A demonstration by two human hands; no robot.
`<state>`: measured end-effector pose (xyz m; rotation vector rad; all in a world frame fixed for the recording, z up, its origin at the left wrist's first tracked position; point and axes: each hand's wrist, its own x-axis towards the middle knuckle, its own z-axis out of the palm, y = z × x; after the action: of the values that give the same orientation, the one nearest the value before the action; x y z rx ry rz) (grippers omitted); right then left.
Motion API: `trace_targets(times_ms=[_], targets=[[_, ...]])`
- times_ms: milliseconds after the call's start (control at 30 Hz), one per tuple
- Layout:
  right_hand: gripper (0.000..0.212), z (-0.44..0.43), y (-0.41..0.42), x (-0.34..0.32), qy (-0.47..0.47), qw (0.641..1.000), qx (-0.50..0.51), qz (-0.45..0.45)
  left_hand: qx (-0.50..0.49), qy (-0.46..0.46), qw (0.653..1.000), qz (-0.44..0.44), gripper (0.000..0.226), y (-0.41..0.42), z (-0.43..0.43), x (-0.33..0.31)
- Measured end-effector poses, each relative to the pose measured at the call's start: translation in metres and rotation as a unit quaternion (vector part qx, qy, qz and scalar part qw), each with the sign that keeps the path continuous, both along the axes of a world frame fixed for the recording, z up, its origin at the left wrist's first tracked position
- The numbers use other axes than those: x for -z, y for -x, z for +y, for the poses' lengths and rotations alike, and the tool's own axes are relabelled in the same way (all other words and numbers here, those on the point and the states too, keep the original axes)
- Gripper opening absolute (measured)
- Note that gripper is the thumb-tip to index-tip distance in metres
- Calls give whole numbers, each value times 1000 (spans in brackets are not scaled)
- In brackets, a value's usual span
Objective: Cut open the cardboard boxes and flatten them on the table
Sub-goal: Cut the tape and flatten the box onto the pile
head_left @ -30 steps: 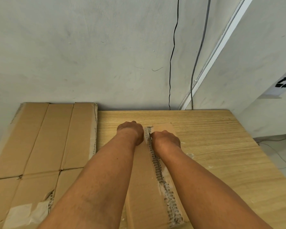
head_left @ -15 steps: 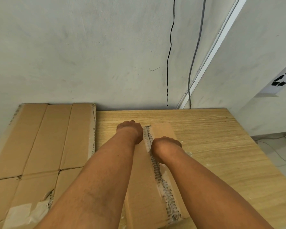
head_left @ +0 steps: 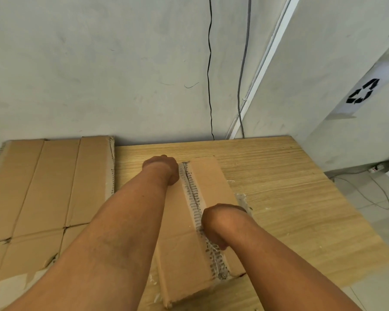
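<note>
A pale wooden table with a fine straight grain stands pushed up against a grey-white plaster wall. The cardboard box lies on the table near its middle, lengthwise away from the person. A ragged seam of bared corrugation runs down its top. The left hand rests at the far end of the box, just left of that seam. The right hand sits on the seam about halfway along. Both are seen from the wrist side with the fingers tucked out of sight, so I cannot tell whether either one grips anything. Bits of torn tape cling beside the box's right edge. To the left a flattened cardboard sheet lies creased into panels, its far edge at the wall. A black cable and a grey cable hang down the wall beside a slanting white trunking. On the right, a sheet carries a black recycling sign, and a power strip lies on the tiled floor.
</note>
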<state>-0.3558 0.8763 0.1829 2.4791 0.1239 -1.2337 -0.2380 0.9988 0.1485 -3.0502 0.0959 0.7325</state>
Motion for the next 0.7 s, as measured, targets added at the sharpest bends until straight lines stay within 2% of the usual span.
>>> trace_targets(times_ms=[167,267,367,500,600,700], targets=[[48,-4,9,4,-23,999,20,-30,-10,-10,1000,-2,68,20,-12,8],[52,-6,13,5,-34,998,32,-38,82,-7,994,-66,50,38,-32,16],[55,-10,23,0,-46,997,41,-49,93,11,995,-15,60,48,-44,21],[58,-20,52,-1,-50,999,10,-17,65,-2,998,1,69,52,-43,27],[49,-31,79,0,-92,994,23,-50,41,-35,998,-21,59,70,-57,21],[48,-38,92,4,-126,987,37,-93,96,-46,992,-63,43,92,-63,8]])
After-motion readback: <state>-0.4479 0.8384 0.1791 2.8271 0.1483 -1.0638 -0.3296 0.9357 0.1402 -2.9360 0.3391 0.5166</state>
